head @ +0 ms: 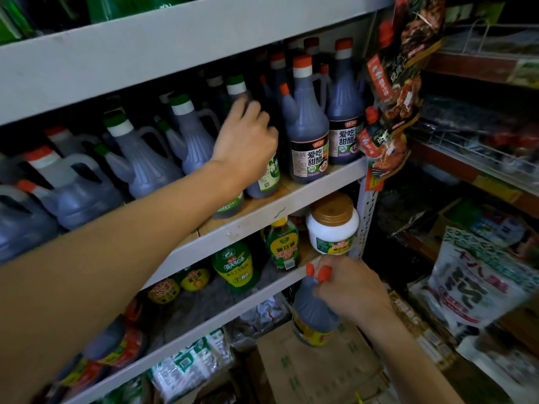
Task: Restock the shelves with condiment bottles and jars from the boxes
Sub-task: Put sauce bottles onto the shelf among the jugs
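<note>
**Hands.** The left hand [245,141] reaches onto the middle shelf [262,221]. Its fingers are curled over the shoulder of a green-capped bottle [236,86] standing near the shelf's front edge, with the forearm stretched across the shelf front. The right hand [350,290] is lower, in front of the lower shelf [204,326]. It grips an orange-capped bottle [313,313] at the neck; the bottle hangs upright below the fist.

**Task item.** The orange-capped bottle has a dark body and a yellow label. It is held in the air above a cardboard box [320,371], clear of both shelves.

**Middle shelf.**
- Dark-liquid jugs with handles fill the shelf in rows. Those on the left have green and white caps or orange and white caps.
- Just right of the left hand stand two dark-labelled bottles [309,135] with orange caps, upright and side by side.

**Lower shelf.**
- A white jar [332,228] with a gold lid stands at the right end, directly above the right hand.
- Green bottles [234,266] with yellow labels stand to its left.

**Surroundings.** Hanging packets [390,83] are fixed to the right-hand upright.
</note>
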Motion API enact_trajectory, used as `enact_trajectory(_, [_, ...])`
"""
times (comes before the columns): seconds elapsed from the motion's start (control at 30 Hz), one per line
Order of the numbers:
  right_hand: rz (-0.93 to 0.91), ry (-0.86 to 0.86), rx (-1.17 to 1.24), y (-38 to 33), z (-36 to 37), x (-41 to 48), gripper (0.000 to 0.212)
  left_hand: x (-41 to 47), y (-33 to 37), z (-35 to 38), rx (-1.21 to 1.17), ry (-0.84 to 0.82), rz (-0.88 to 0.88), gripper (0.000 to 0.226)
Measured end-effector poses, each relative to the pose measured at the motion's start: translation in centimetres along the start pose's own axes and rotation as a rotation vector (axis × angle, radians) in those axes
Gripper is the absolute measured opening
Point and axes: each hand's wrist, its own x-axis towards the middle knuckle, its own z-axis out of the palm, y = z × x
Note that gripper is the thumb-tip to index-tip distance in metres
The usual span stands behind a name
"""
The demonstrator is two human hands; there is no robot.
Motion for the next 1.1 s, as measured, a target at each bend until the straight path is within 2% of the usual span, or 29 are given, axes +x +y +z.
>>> enact_trajectory(0.1, [-0.007,-0.009,0.021,-0.1,0.1,0.0,0.009,2.0,0.6,-0.3,0.186,-0.325,0.031,0.053])
enact_trajectory(0.13, [-0.010,-0.010,0.027,-0.1,0.1,0.0,0.003,2.5,0.7,-0.5,0.216,-0.400,0.043,0.058])
enact_trajectory(0.2, [-0.016,-0.018,0.025,0.1,0.2,-0.1,0.008,3.3,0.9,-0.7,0.230,-0.469,0.071,0.058])
enact_trajectory(0.27, [-0.016,-0.024,0.023,0.3,0.3,-0.1,0.014,3.5,0.8,-0.5,0.225,-0.438,0.098,0.050])
enact_trajectory(0.37, [-0.013,-0.025,0.020,0.5,0.7,-0.4,0.024,2.7,-0.2,0.2,0.221,-0.280,0.163,0.042])
enact_trajectory(0.53, [-0.016,-0.029,0.039,0.8,1.4,-0.8,0.028,0.2,-1.7,2.5,0.147,-0.042,0.244,0.049])
enact_trajectory(0.67, [-0.006,-0.036,0.031,0.6,1.6,-0.7,0.028,0.9,-1.0,2.5,0.082,-0.029,0.197,0.051])
enact_trajectory(0.87, [0.011,-0.057,0.047,-0.1,1.6,-0.2,0.021,0.6,0.0,3.0,0.207,0.016,0.226,0.039])
enact_trajectory(1.0, [0.000,-0.036,0.032,-0.8,1.3,0.0,0.020,0.1,-0.5,3.2,0.234,0.059,0.248,0.045])
enact_trajectory(1.1, [-0.004,-0.030,0.021,-1.3,0.9,-0.3,0.020,-0.4,-0.8,2.9,0.141,0.037,0.209,0.053])
